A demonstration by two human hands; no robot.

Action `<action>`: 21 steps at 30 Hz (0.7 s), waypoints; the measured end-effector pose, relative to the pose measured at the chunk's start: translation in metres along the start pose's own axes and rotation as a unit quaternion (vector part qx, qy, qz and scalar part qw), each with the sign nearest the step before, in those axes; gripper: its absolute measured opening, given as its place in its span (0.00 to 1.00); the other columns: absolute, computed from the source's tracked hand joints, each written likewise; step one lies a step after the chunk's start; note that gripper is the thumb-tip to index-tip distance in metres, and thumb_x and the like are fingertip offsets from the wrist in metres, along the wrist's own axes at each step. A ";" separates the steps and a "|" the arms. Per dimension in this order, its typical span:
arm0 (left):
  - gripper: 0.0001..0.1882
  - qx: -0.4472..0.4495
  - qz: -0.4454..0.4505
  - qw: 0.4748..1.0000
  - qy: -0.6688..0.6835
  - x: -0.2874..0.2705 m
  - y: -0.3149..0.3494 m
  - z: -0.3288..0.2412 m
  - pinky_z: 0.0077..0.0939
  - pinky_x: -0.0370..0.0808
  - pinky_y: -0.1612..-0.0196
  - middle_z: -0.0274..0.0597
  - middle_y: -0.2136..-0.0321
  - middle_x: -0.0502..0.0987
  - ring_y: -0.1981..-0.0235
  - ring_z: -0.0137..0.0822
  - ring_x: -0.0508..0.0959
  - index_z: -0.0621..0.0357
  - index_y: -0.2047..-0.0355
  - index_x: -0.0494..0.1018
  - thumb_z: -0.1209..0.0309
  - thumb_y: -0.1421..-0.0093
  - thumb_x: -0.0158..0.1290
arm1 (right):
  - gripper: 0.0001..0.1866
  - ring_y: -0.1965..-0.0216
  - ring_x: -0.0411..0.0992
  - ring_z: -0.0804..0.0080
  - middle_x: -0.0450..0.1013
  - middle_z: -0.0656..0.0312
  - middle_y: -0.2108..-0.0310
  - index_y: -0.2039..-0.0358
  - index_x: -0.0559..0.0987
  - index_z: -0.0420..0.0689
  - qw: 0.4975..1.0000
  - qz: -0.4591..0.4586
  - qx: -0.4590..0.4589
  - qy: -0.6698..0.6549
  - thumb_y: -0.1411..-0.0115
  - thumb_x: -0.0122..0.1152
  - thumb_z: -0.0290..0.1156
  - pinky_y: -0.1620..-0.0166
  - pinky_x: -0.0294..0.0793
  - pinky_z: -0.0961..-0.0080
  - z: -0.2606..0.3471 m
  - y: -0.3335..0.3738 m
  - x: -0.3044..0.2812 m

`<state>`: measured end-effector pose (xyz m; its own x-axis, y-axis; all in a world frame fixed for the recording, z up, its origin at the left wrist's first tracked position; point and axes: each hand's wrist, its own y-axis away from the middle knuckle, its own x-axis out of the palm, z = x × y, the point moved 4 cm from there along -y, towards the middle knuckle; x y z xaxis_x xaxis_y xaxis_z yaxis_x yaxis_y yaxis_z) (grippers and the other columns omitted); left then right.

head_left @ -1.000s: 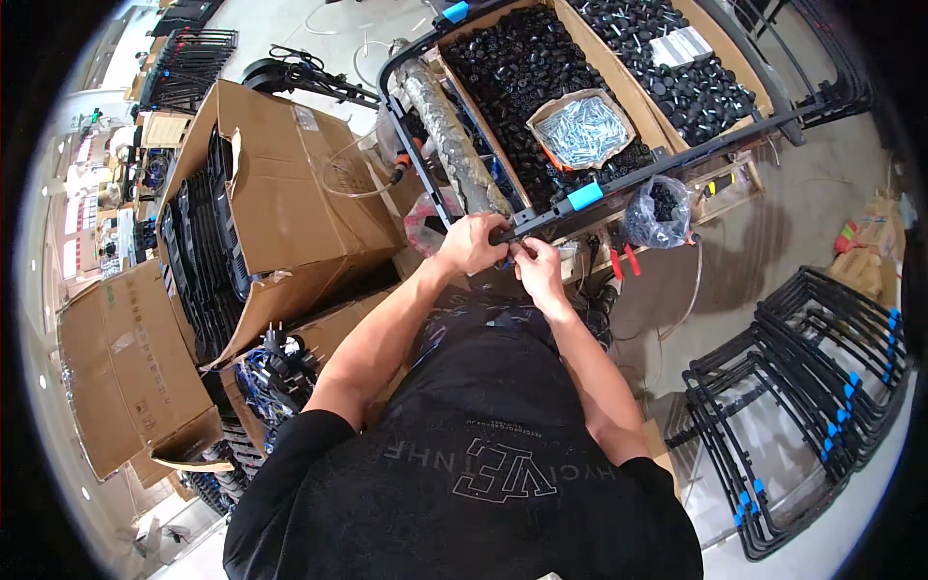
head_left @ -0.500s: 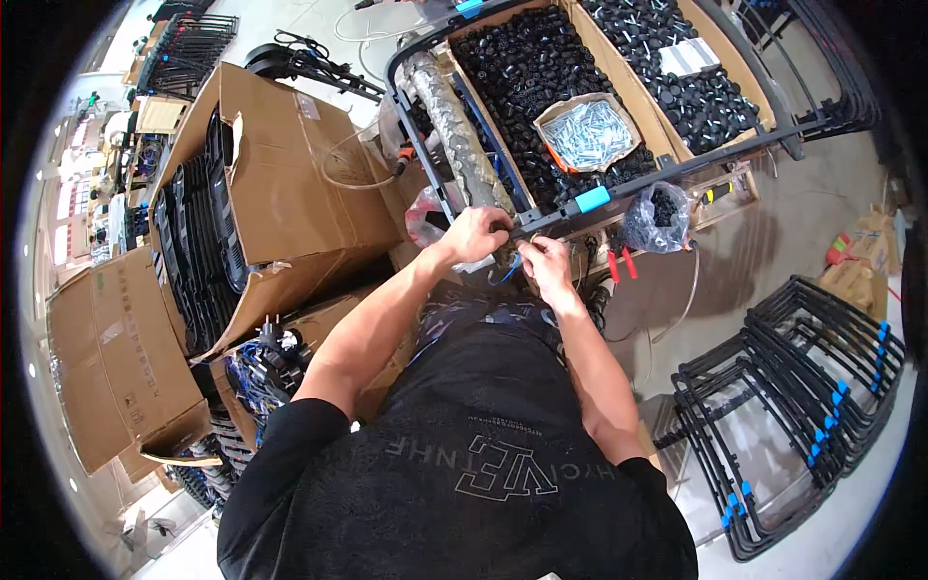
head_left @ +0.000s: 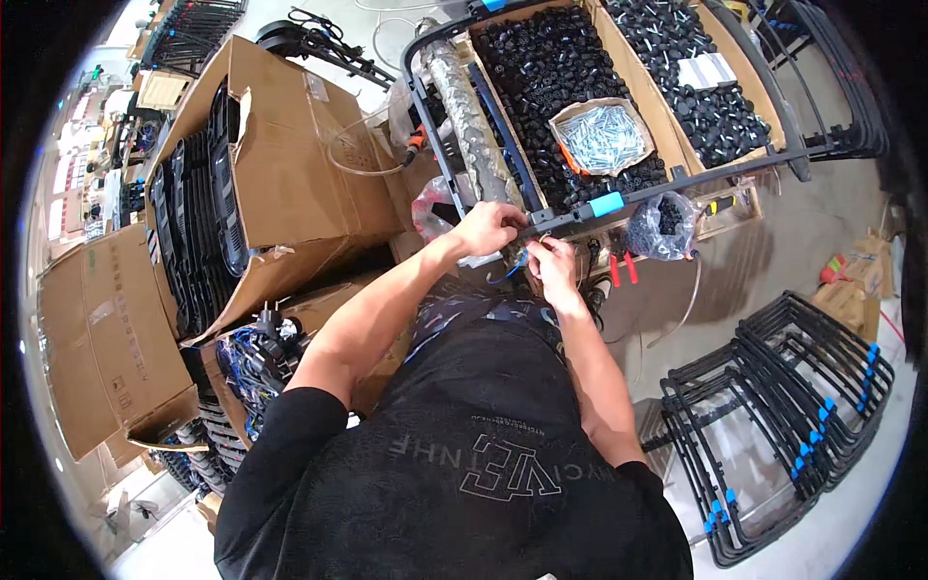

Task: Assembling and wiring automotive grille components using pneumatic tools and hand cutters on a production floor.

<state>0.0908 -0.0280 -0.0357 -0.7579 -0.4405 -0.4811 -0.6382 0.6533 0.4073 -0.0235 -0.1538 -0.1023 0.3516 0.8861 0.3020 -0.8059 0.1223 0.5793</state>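
A black tubular metal frame [head_left: 720, 175] lies across the workbench ahead of me, with a blue piece of tape or sleeve [head_left: 606, 203] on its near bar. My left hand [head_left: 486, 230] is closed round the near left corner of this frame. Just right of it and slightly nearer, my right hand [head_left: 553, 268] pinches with thumb and fingers below the bar. A thin blue wire [head_left: 510, 273] hangs between the two hands, close to my right fingertips. What exactly the right fingers grip is too small to tell.
Beyond the near bar, cardboard trays hold black plastic parts [head_left: 541, 68] and black-headed bolts [head_left: 710, 121]; a bag of screws [head_left: 603, 138] sits on top. Red-handled pliers [head_left: 623, 270] hang beside a clear bag [head_left: 662, 227]. Cartons [head_left: 309, 164] stand left, stacked black frames [head_left: 773, 416] right.
The view has shifted slightly, so the bench and frame sit a little further right. Both hands stay at the frame's corner, with only small finger movement.
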 end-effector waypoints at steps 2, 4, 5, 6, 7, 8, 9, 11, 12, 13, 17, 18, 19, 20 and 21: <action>0.17 0.010 0.002 1.000 -0.005 0.002 0.000 0.000 0.33 0.77 0.55 0.49 0.66 0.82 0.64 0.41 0.82 0.60 0.58 0.78 0.71 0.50 0.53 | 0.10 0.86 0.61 0.82 0.67 0.69 0.86 0.80 0.75 0.42 1.000 0.013 0.004 -0.011 0.42 0.61 0.29 0.81 0.56 0.81 0.003 0.000 0.000; 0.18 0.015 0.001 1.000 -0.024 0.001 0.000 -0.004 0.33 0.77 0.56 0.50 0.67 0.82 0.64 0.42 0.82 0.60 0.58 0.78 0.72 0.50 0.53 | 0.09 0.86 0.62 0.81 0.67 0.68 0.86 0.79 0.76 0.43 0.999 0.035 0.012 -0.038 0.42 0.60 0.28 0.82 0.56 0.81 0.005 -0.001 -0.001; 0.18 0.017 0.001 0.999 -0.034 0.001 0.001 -0.006 0.34 0.77 0.56 0.51 0.67 0.82 0.64 0.42 0.82 0.61 0.58 0.78 0.72 0.51 0.53 | 0.09 0.86 0.62 0.81 0.67 0.68 0.86 0.79 0.76 0.43 0.999 0.036 0.012 -0.036 0.42 0.60 0.28 0.82 0.56 0.81 0.005 -0.001 -0.002; 0.18 0.018 -0.002 0.999 -0.033 0.002 0.002 -0.009 0.34 0.77 0.56 0.51 0.67 0.82 0.64 0.42 0.82 0.61 0.58 0.78 0.72 0.51 0.53 | 0.09 0.86 0.62 0.81 0.67 0.68 0.86 0.78 0.76 0.43 0.998 0.046 0.014 -0.036 0.42 0.60 0.28 0.82 0.56 0.82 0.006 0.000 -0.002; 0.18 0.011 -0.005 0.999 -0.029 0.002 0.003 -0.010 0.34 0.77 0.56 0.51 0.67 0.82 0.64 0.44 0.82 0.61 0.59 0.78 0.72 0.51 0.53 | 0.08 0.86 0.62 0.81 0.67 0.68 0.85 0.78 0.76 0.43 0.998 0.055 0.016 -0.035 0.42 0.60 0.28 0.82 0.56 0.82 0.005 -0.001 -0.002; 0.18 0.005 -0.009 1.000 -0.025 0.003 0.005 -0.011 0.35 0.77 0.55 0.52 0.66 0.82 0.64 0.45 0.82 0.61 0.60 0.79 0.72 0.52 0.52 | 0.07 0.87 0.62 0.81 0.68 0.67 0.85 0.77 0.76 0.43 0.997 0.065 0.018 -0.035 0.42 0.59 0.27 0.82 0.56 0.83 0.005 -0.001 -0.002; 0.17 -0.001 -0.012 1.000 -0.021 0.003 0.005 -0.011 0.36 0.77 0.55 0.53 0.66 0.82 0.63 0.47 0.82 0.62 0.60 0.79 0.72 0.52 0.52 | 0.07 0.87 0.62 0.81 0.68 0.67 0.85 0.77 0.76 0.43 0.997 0.066 0.018 -0.032 0.42 0.59 0.27 0.82 0.56 0.83 0.005 -0.002 -0.002; 0.17 0.014 -0.014 0.999 -0.032 0.001 0.004 -0.014 0.36 0.77 0.55 0.53 0.66 0.82 0.63 0.48 0.82 0.62 0.61 0.79 0.72 0.52 0.52 | 0.06 0.87 0.62 0.80 0.68 0.67 0.84 0.76 0.75 0.42 0.996 0.063 0.019 -0.052 0.42 0.59 0.27 0.83 0.55 0.83 0.004 -0.004 -0.003; 0.17 0.025 -0.015 0.998 -0.051 0.000 0.003 -0.016 0.37 0.77 0.56 0.54 0.66 0.81 0.63 0.49 0.82 0.62 0.61 0.79 0.72 0.53 0.52 | 0.06 0.87 0.62 0.80 0.68 0.66 0.84 0.75 0.75 0.42 0.995 0.065 0.019 -0.066 0.42 0.58 0.26 0.83 0.55 0.82 0.003 -0.005 -0.003; 0.17 0.037 -0.014 0.997 -0.069 0.000 0.003 -0.018 0.37 0.77 0.56 0.55 0.67 0.81 0.64 0.50 0.82 0.62 0.62 0.79 0.72 0.53 0.52 | 0.06 0.87 0.62 0.80 0.68 0.66 0.84 0.75 0.75 0.42 0.995 0.068 0.019 -0.066 0.42 0.58 0.26 0.83 0.55 0.82 0.003 -0.005 -0.001; 0.18 0.026 -0.022 0.997 -0.067 0.001 0.003 -0.019 0.38 0.77 0.57 0.56 0.68 0.81 0.64 0.51 0.82 0.62 0.62 0.79 0.72 0.54 0.52 | 0.06 0.87 0.62 0.79 0.68 0.65 0.84 0.76 0.75 0.42 0.996 0.017 0.035 -0.085 0.42 0.57 0.26 0.84 0.55 0.82 -0.001 -0.004 0.000; 0.18 0.027 -0.022 0.997 -0.065 0.001 0.003 -0.018 0.38 0.77 0.57 0.56 0.68 0.81 0.64 0.51 0.82 0.62 0.62 0.79 0.72 0.54 0.52 | 0.06 0.87 0.63 0.79 0.68 0.65 0.83 0.76 0.75 0.42 0.996 0.013 0.033 -0.076 0.42 0.58 0.27 0.84 0.56 0.81 0.000 -0.002 0.000; 0.17 0.025 -0.025 0.997 -0.064 0.002 0.003 -0.016 0.38 0.77 0.57 0.57 0.68 0.81 0.65 0.51 0.82 0.62 0.62 0.79 0.71 0.54 0.51 | 0.07 0.87 0.63 0.79 0.68 0.65 0.83 0.76 0.74 0.42 0.997 0.010 0.032 -0.068 0.42 0.58 0.27 0.84 0.56 0.81 0.001 -0.001 0.001; 0.17 0.023 -0.029 0.997 -0.062 0.002 0.004 -0.015 0.39 0.77 0.58 0.57 0.68 0.80 0.65 0.52 0.81 0.62 0.63 0.79 0.71 0.54 0.51 | 0.07 0.86 0.64 0.79 0.68 0.65 0.82 0.76 0.74 0.43 0.998 0.007 0.030 -0.060 0.42 0.58 0.28 0.83 0.57 0.81 0.002 0.000 0.001; 0.17 0.021 -0.032 0.997 -0.061 0.002 0.004 -0.013 0.39 0.77 0.58 0.58 0.68 0.80 0.65 0.52 0.81 0.62 0.63 0.80 0.71 0.54 0.51 | 0.07 0.86 0.64 0.79 0.68 0.65 0.82 0.76 0.74 0.43 0.998 0.008 0.030 -0.060 0.42 0.58 0.28 0.83 0.57 0.81 0.003 0.001 0.003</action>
<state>0.0851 -0.0348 -0.0248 -0.6925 -0.4044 -0.5974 -0.6760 0.6528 0.3418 -0.0217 -0.1526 -0.0991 0.3968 0.8276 0.3971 -0.7830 0.0795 0.6169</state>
